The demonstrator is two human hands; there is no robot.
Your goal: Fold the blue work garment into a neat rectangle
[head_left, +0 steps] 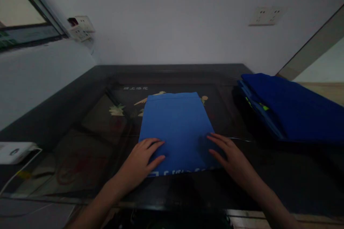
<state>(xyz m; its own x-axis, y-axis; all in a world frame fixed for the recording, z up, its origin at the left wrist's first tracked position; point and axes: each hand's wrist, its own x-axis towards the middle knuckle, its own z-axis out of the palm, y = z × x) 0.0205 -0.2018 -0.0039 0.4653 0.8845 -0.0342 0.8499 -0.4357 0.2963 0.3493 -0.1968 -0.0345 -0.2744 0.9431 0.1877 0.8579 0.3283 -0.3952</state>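
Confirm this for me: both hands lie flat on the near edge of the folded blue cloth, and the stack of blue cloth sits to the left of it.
Not quite. The stack of blue cloth sits to the right of the folded blue cloth, not the left. The head view shows it. The left hand and right hand do lie flat on its near edge.

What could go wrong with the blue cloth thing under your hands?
1. The left hand and right hand press only the near corners of the blue folded cloth, so its far edge might slide on the glossy dark table.
2. The blue pile lies close on the right; a wide sweep of the right arm could knock it.
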